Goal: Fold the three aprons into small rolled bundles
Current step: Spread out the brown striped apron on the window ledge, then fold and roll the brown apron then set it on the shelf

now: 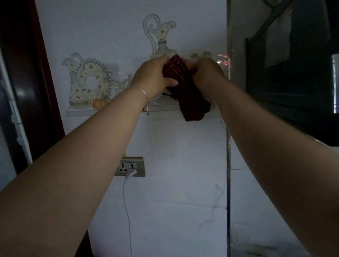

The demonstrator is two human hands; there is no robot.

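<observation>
Apron [184, 86], dark red ribbed cloth rolled into a bundle, sits raised before the wall, gripped by left hand [152, 78] and right hand [206, 69]; right fingers hidden behind it.

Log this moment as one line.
apron: dark red striped, bunched, held up at wall | left hand: grips apron | right hand: grips apron | bundle: not yet rolled tight
</observation>
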